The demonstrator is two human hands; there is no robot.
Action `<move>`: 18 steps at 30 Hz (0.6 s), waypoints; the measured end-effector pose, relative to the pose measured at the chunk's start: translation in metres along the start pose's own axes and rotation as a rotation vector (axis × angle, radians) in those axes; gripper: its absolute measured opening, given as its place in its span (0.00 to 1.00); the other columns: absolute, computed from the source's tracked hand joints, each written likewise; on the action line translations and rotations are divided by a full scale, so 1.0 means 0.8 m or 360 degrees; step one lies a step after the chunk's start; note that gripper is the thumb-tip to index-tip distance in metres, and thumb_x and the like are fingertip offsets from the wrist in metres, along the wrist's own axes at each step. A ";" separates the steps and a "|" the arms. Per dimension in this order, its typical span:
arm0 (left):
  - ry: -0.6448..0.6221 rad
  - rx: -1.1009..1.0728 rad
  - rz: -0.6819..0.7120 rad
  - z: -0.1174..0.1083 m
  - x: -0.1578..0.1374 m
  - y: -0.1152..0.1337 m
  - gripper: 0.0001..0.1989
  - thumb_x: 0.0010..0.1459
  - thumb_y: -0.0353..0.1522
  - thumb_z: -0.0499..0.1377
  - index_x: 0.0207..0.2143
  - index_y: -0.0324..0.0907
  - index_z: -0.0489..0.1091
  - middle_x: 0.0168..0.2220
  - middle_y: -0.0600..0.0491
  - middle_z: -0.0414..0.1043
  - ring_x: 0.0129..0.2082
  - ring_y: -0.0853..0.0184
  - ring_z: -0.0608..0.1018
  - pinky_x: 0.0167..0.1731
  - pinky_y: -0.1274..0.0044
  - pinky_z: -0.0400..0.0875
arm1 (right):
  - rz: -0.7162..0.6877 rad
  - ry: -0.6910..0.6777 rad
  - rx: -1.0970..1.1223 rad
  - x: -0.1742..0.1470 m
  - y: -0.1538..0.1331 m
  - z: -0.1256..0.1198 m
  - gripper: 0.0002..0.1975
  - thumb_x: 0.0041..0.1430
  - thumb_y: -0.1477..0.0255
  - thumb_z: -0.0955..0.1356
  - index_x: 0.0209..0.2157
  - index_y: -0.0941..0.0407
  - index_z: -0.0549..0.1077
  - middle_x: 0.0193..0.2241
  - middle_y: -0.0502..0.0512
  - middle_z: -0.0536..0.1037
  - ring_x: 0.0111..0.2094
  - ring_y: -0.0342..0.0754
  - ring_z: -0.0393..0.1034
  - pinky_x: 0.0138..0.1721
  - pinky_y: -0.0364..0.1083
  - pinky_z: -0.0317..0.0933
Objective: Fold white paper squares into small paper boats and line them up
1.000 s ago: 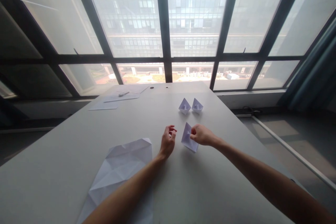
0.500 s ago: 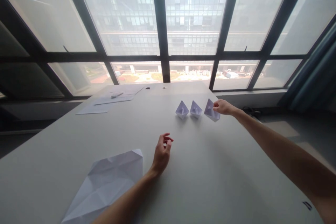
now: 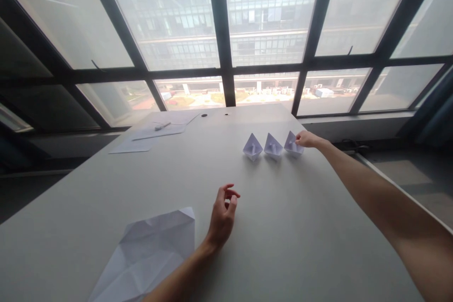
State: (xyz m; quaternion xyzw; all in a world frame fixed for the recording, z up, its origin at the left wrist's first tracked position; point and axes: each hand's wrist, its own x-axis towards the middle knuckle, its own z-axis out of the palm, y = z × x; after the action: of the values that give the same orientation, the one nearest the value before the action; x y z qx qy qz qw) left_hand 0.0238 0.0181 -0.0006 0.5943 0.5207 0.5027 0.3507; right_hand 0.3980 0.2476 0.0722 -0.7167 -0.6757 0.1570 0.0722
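At the far left of the desk (image 3: 81,193), toward the window (image 3: 184,33), flat white sheets (image 3: 141,144) overlap one another, with a small white stick-like object (image 3: 162,126) lying on top. Nearer the person, a large creased sheet (image 3: 152,245) spreads out, crossed by fold lines, its upper right corner turned; the left forearm hides part of its right side. Just right of it is the left hand (image 3: 222,219), fingers loosely curled and parted, holding nothing; whether it touches the desk I cannot tell.

Farther off and to the right, three folded paper boats form a row, all white with a faint lilac tint in the shade. The left boat (image 3: 252,150) stands upright, a tall pointed peak at the back, sides flaring out to sharp corners, a narrow ridge rising in its hollow. The middle boat (image 3: 273,149) has the same shape and sits just beside it. The right boat (image 3: 292,147) ends the row close to its neighbour, its peak and hollow showing while its right edge is partly covered. That edge is pinched between the thumb and fingers of the right hand (image 3: 307,139), whose arm reaches in from the lower right. Beyond, at the far right, hangs a dark bluish curtain (image 3: 432,108)
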 end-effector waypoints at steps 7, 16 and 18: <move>0.0009 -0.0035 0.0010 0.000 0.000 0.000 0.13 0.63 0.34 0.52 0.49 0.43 0.63 0.38 0.50 0.73 0.38 0.63 0.74 0.34 0.75 0.67 | 0.0018 0.0043 0.0063 -0.002 0.010 -0.015 0.13 0.61 0.70 0.68 0.26 0.62 0.78 0.27 0.60 0.79 0.28 0.46 0.70 0.32 0.43 0.59; -0.0089 -0.0122 0.0066 -0.001 0.005 0.022 0.10 0.59 0.32 0.52 0.42 0.41 0.68 0.27 0.55 0.72 0.27 0.66 0.73 0.30 0.76 0.67 | 0.0026 0.0368 0.0101 -0.094 0.006 -0.031 0.14 0.62 0.67 0.65 0.30 0.59 0.79 0.29 0.59 0.80 0.31 0.47 0.71 0.31 0.42 0.57; -0.0162 0.0008 0.0116 -0.002 0.006 0.042 0.09 0.58 0.31 0.52 0.39 0.42 0.70 0.26 0.55 0.72 0.27 0.66 0.73 0.29 0.76 0.67 | -0.0017 0.0416 0.0114 -0.120 -0.005 -0.024 0.13 0.62 0.66 0.65 0.30 0.58 0.78 0.29 0.58 0.80 0.31 0.47 0.71 0.31 0.42 0.56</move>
State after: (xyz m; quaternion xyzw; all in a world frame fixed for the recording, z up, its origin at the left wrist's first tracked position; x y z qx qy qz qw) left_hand 0.0308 0.0156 0.0322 0.6385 0.4816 0.4829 0.3567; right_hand 0.3964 0.1548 0.1034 -0.7243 -0.6584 0.0859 0.1859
